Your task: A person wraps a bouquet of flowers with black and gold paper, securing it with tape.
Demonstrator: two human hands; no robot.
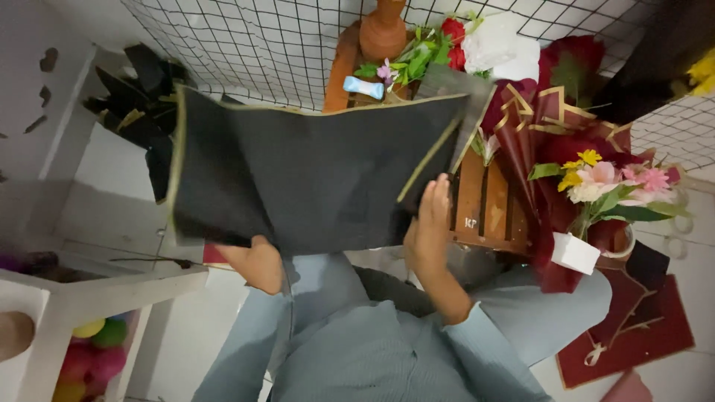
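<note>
Item: black wrapping sheet with a thin gold border, held up flat above the lap, its right corner folded over. The left hand is closed on the sheet's lower edge, fingers hidden behind the paper. The right hand is laid against the sheet's lower right corner, fingers extended along the paper.

Containers and contents:
- Wooden crate, just right of the sheet, seen slatted side up; its contents cannot be told.
- Dark red wrapping with gold edging, beside the crate, holding a bouquet of pink and yellow flowers with green leaves.
- Small white box, touching the lower part of the red wrapping; closed.
- White shelf, at lower left; coloured balls are stored inside it.

Also noted: a wire grid against the wall; red roses and white paper behind the sheet; loose black sheets at upper left; a red sheet on the floor, lower right.
</note>
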